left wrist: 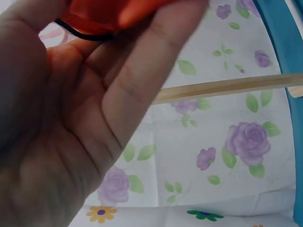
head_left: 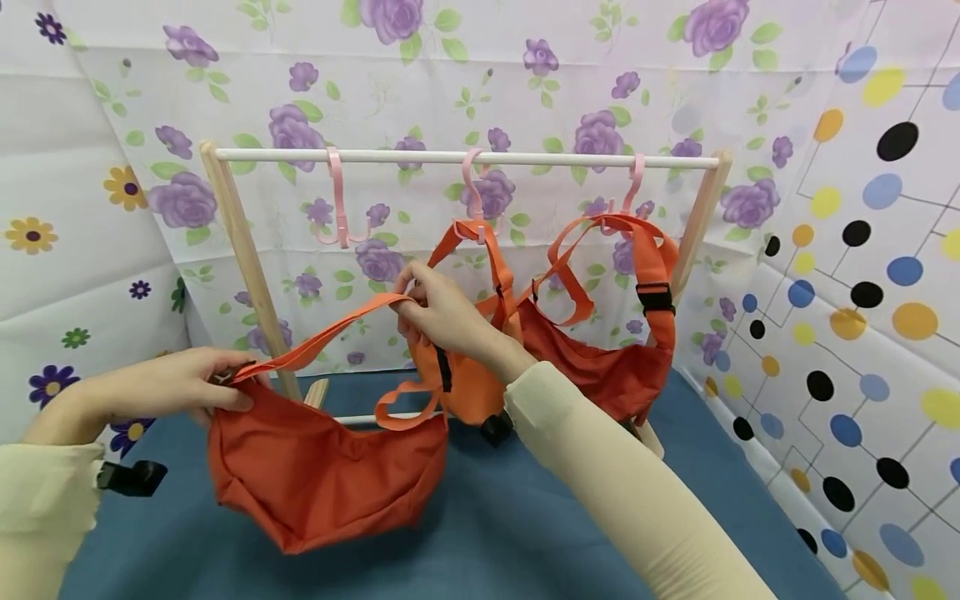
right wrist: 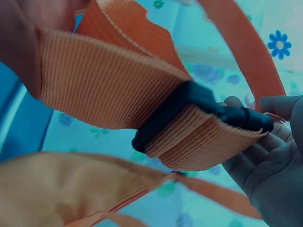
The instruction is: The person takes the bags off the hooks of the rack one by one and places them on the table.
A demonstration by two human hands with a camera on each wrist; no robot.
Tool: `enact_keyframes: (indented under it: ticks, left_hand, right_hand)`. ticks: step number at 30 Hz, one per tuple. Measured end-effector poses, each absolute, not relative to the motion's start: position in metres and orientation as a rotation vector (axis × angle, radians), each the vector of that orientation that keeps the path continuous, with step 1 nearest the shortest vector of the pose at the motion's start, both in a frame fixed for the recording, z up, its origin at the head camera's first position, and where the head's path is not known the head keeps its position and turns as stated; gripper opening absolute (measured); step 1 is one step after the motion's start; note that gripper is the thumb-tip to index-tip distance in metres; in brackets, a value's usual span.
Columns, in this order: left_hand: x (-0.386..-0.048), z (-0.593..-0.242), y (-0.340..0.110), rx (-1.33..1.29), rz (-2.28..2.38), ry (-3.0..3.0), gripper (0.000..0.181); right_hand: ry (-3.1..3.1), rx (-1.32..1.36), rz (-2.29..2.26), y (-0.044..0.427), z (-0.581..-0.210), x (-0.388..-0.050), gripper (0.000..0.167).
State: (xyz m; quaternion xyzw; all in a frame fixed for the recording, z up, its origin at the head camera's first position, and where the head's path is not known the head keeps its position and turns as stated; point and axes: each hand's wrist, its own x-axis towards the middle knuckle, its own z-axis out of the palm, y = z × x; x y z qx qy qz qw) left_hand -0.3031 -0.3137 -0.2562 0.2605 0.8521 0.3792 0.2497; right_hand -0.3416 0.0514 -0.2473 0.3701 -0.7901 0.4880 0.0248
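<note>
A red-orange shoulder bag (head_left: 330, 467) hangs in the air between both hands, left of the middle in the head view. My left hand (head_left: 180, 383) grips its strap at the bag's upper left corner, thumb on the near side. My right hand (head_left: 442, 308) pinches the strap (head_left: 330, 333) higher up, pulling it into a slanting line. The right wrist view shows this webbing with a black buckle (right wrist: 189, 109) between the hands. In the left wrist view, fingers of the left hand (left wrist: 94, 104) curl at orange fabric (left wrist: 113, 19). The right fingertips are partly hidden.
A wooden rack with a white rail (head_left: 420, 156) stands behind. A pink hanger (head_left: 339, 200) hangs at left; an orange bag (head_left: 476, 387) hangs from the middle hanger (head_left: 472, 183). Another red-orange bag (head_left: 622, 375) hangs at right. Blue cloth (head_left: 517, 517) lies below; patterned sheets surround the rack.
</note>
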Motion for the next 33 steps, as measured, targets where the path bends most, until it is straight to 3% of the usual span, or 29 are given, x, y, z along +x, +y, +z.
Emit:
enact_keyframes:
  ticks: [6, 16, 23, 33]
  left_hand:
    - [-0.297, -0.245, -0.31, 0.781, 1.099, 2.26, 0.029]
    - [-0.293, -0.233, -0.309, 0.882, 1.133, 2.349, 0.016]
    - [-0.287, -0.224, -0.307, 0.917, 1.137, 2.413, 0.017]
    - [-0.281, -0.213, -0.311, 0.838, 1.139, 2.477, 0.016]
  right_hand:
    - [-2.548, 1.129, 1.505, 0.059, -0.272, -0.35, 0.006]
    - [-2.64, 1.105, 1.519, 0.061, -0.305, -0.358, 0.011]
    - [-2.729, 1.091, 1.465, 0.065, -0.328, -0.355, 0.024]
    - [-2.67, 1.142, 1.514, 0.074, -0.358, -0.352, 0.026]
